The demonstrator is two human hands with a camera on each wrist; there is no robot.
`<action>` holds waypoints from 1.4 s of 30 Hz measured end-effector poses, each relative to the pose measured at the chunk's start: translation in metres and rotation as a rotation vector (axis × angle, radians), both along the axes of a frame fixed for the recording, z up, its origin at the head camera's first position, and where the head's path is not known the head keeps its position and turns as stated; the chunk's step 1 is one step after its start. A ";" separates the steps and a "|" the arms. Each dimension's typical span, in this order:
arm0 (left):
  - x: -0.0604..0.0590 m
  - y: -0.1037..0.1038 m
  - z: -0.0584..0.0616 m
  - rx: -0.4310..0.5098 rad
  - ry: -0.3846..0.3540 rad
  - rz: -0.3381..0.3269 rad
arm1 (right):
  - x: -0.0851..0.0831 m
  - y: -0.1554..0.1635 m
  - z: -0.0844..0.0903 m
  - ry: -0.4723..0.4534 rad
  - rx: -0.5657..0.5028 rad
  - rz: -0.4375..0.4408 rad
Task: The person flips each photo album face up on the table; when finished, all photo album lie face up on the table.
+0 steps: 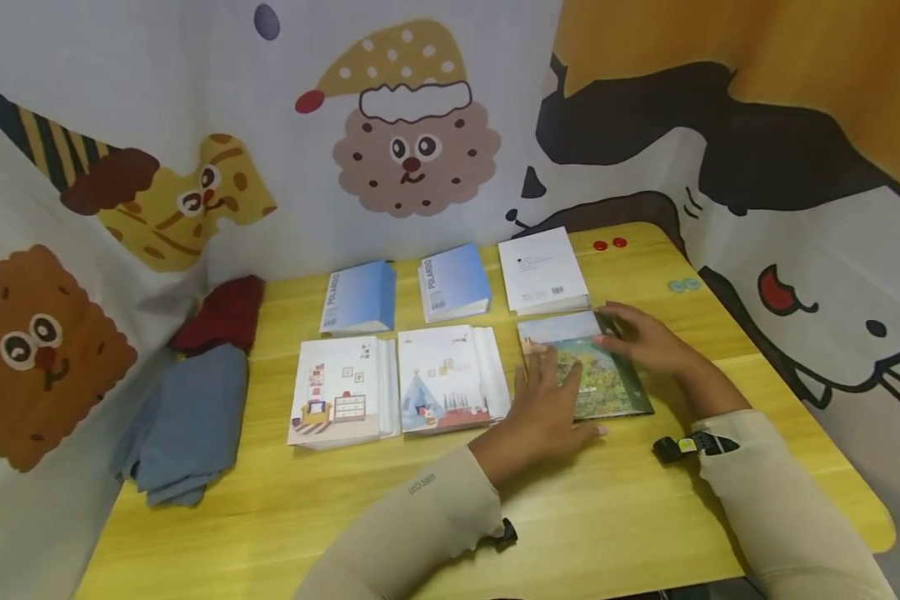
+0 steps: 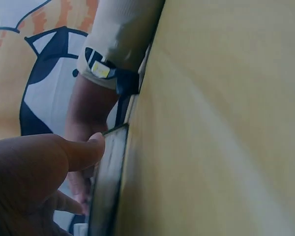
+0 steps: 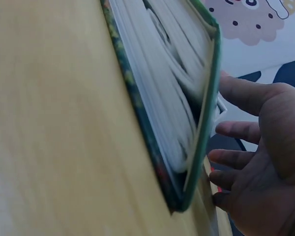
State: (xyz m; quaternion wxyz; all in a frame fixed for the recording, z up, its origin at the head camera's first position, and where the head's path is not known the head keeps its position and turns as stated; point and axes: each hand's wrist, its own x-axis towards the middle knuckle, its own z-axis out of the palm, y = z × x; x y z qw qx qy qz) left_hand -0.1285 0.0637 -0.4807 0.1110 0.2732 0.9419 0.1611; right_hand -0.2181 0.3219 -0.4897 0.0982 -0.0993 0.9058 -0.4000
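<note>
Touching green rectangular hardcover album (image 1: 606,379) with spread left hand (image 1: 543,407), from left. Having right hand (image 1: 648,340), relaxed, at right edge.

Green album (image 1: 603,385), between left grip (image 1: 538,412) and right grip (image 1: 656,343): smooth printed cover, slight sheen; thin, pale, paper-like leaves
Surface (image 1: 270,542), beneath both grips: wood-grain finish, smooth, soft gloss
Grey-blue cloth (image 1: 195,417), left of left grip: matt, soft, folded fabric
Red discs (image 1: 619,242), beyond right grip: glossy, plastic-looking
Sleeves (image 1: 783,500), behind both grips: matt cloth
Curtain (image 1: 232,75), beyond both grips: matt printed fabric
</note>
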 end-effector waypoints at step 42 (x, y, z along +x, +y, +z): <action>0.003 0.002 -0.013 0.511 -0.075 -0.118 | 0.007 0.010 0.005 0.150 -1.105 0.176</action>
